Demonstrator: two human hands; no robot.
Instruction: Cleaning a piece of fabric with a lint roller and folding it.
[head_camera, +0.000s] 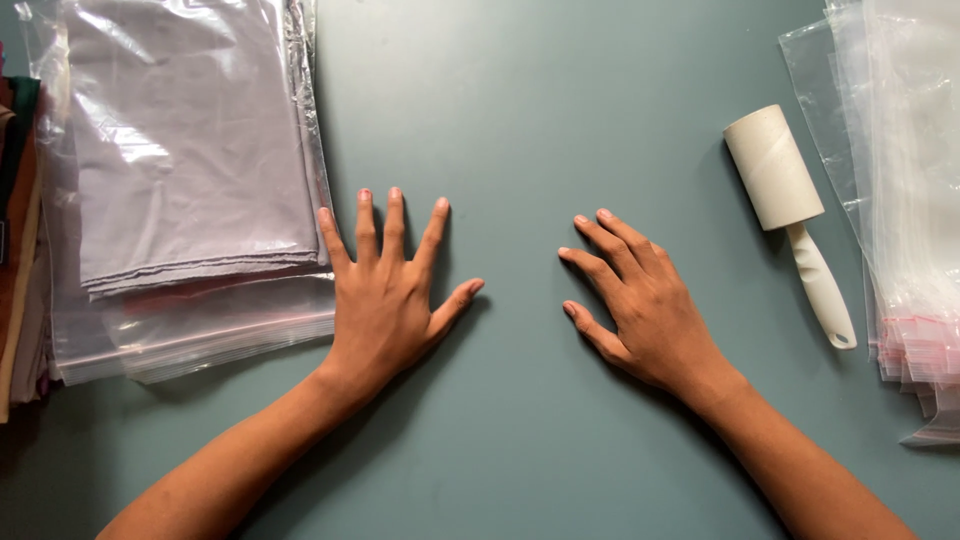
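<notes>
From my remote station I see soft, even daylight on the grey-green table (560, 100), faint shadows under both forearms and beside the lint roller (785, 200), white glare on the plastic bags (190, 150), and sharp focus throughout.

I count two bare hands of mine on the grey-green bench (540, 100): my left hand (385, 300) and my right hand (640, 305), each with five fingers in view. To the right lies one white lint roller with a white plastic handle (790, 215). At the far left sits one stack of clear zip bags holding folded pale lilac cloth (190, 170); I can make out at least two filled bags, though not the exact number. At the right edge is one pile of empty clear plastic zip bags (905, 180), too many and too overlapped to count.
</notes>
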